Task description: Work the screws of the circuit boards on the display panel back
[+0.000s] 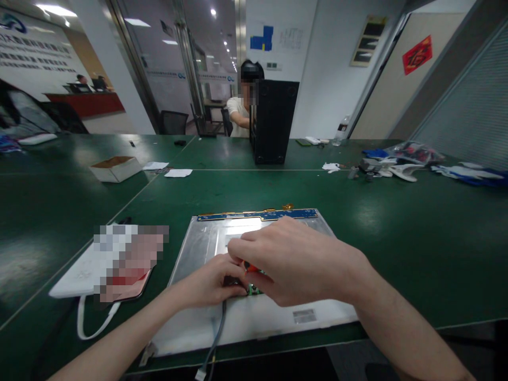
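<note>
In the head view a flat metal-backed display panel [198, 254] lies on the table, with a blue circuit strip [273, 215] along its far edge. My right hand [297, 259] is closed over the panel's middle around what looks like a screwdriver [250, 266]; only a bit of its orange and black handle shows. Beneath the fingers a small green circuit board [255, 289] peeks out. My left hand [218, 280] is pinched at that board's left end, touching my right hand; what it grips is hidden. A grey cable [219, 330] runs from under my left thumb over the near edge.
Left of the panel lie a white device [75, 275] with a white cable [80, 320] and a partly blurred pinkish phone-like item [133, 278]. Farther off are an open box [119, 169], a black computer case [277, 121] with a person [238, 114] behind it, and assorted packaging [413, 153].
</note>
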Tool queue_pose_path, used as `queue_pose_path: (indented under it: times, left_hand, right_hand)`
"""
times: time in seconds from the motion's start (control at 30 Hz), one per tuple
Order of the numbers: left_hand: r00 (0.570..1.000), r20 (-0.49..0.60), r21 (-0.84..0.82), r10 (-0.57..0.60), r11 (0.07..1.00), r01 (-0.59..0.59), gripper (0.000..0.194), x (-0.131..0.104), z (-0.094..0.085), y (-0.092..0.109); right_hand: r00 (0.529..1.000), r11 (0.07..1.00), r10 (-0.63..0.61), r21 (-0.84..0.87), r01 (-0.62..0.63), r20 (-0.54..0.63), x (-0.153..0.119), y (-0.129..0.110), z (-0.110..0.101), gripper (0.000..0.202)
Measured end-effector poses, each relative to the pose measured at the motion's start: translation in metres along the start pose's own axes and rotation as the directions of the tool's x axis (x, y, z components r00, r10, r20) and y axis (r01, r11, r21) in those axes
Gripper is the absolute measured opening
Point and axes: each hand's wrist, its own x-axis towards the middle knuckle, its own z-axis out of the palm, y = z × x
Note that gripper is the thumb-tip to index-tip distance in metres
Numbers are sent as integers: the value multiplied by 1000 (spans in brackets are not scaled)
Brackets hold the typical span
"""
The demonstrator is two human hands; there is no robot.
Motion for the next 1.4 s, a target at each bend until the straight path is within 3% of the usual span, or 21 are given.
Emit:
queue_pose_path:
  times: [0.27, 0.5, 0.7, 0.87, 1.2, 1.4]
  left_hand:
    - [999, -27, -3, 31, 1000, -31, 8, 1, -1, 1]
    - [1000, 13, -1, -19, 1000, 19, 6, -1, -1, -1]
    - [997, 58, 35, -45, 998, 43, 8, -3, 0, -4]
    - [1000, 4, 49, -19, 999, 19, 7, -2, 0, -3]
    - [999, 41, 41, -26, 999, 24, 7, -3, 1, -5]
    - [1000, -1, 46, -19, 999, 19, 4, -2, 0, -2]
  right_hand:
    - [998, 998, 55, -42, -56, -33, 0, 2, 2, 12]
    - [997, 1000, 23, 19, -25, 72, -3, 5, -3, 9]
    - [998, 998, 61, -6, -61, 18, -2, 6, -1, 12]
    - [998, 998, 65, -8, -65, 8, -1, 5, 0, 15]
    - [997, 998, 69, 2, -70, 13, 1, 7, 2, 15]
    - [999, 999, 38, 17, -38, 18, -2, 6, 1, 15]
